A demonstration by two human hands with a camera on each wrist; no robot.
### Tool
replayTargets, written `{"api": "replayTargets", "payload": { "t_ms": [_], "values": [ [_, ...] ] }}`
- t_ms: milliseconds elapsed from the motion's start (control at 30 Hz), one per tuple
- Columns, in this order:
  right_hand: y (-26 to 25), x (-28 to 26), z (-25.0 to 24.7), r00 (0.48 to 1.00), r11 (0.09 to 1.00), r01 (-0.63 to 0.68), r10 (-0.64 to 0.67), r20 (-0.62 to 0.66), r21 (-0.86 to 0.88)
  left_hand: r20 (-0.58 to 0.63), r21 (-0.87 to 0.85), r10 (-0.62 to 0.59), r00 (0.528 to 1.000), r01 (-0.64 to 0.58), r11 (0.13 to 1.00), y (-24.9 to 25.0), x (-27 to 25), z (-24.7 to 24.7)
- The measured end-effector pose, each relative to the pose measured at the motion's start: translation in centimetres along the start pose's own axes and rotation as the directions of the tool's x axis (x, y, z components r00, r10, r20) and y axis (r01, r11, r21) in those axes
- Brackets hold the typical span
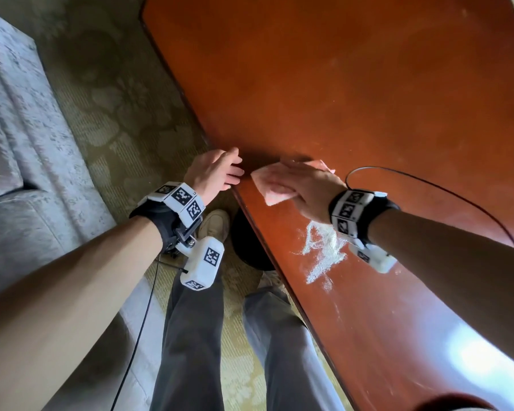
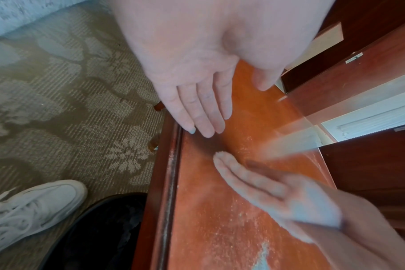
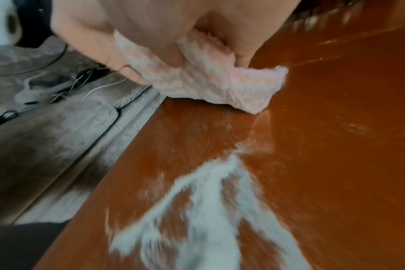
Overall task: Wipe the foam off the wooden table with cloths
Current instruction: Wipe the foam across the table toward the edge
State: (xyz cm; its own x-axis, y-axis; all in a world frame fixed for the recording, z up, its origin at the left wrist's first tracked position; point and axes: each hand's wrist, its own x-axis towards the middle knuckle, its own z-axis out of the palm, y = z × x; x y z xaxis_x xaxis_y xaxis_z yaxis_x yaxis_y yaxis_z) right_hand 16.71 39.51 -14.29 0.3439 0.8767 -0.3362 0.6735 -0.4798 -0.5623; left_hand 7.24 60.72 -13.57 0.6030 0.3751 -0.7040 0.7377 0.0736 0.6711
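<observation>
a glossy reddish-brown wooden table fills the right and upper part of the head view, its moulded edge running diagonally from top centre down toward the lower right. a streaked patch of white foam lies on it right of centre, near the edge, with fainter smears trailing toward the bottom; in the right wrist view the foam spreads across the lower middle, blurred.

the right hand lies flat on a pale pink cloth at mid-frame, fingers straight, pressing it to the wood just above the foam. from the right wrist the cloth bunches under the palm at top centre, close to the table edge.

the left hand sits just left of the cloth at the table's edge, fingers extended and relaxed, holding nothing; whether it touches the wood cannot be told.

left of the table, a beige carpet with a leaf pattern covers the floor, and a grey sofa takes the left edge. below centre are grey trousers, a white shoe and a dark round object tucked under the table's edge. a thin black cable loops over the wood at right.
</observation>
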Motion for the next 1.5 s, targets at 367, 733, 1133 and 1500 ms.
{"api": "replayTargets", "payload": {
  "t_ms": [367, 733, 1133, 1500],
  "values": [
    [2.7, -6.8, 3.2, 0.900, 0.939, 0.305, -0.230, 0.371, -0.159, 0.008, 0.051, 0.011, 1.000, -0.012, 0.999, 0.0, -0.9, 2.6],
    [4.6, -7.5, -0.3, 0.915, 0.958, -0.267, 0.286, -0.283, 0.105, 0.151, 0.148, 0.061, 0.987, -0.084, 0.985, 1.6, -0.6, 6.2],
    [2.4, -9.2, 5.1, 0.948, 0.947, -0.302, 0.310, -0.068, 0.109, 0.345, 0.298, 0.030, 0.938, -0.140, 0.944, 3.3, 1.2, 8.7],
    [0.4, -12.7, 5.3, 0.670, 0.735, -0.586, 0.676, -0.306, 0.341, 0.531, 0.400, -0.014, 0.847, -0.236, 0.886, 4.9, 0.8, 9.8]
  ]
}}
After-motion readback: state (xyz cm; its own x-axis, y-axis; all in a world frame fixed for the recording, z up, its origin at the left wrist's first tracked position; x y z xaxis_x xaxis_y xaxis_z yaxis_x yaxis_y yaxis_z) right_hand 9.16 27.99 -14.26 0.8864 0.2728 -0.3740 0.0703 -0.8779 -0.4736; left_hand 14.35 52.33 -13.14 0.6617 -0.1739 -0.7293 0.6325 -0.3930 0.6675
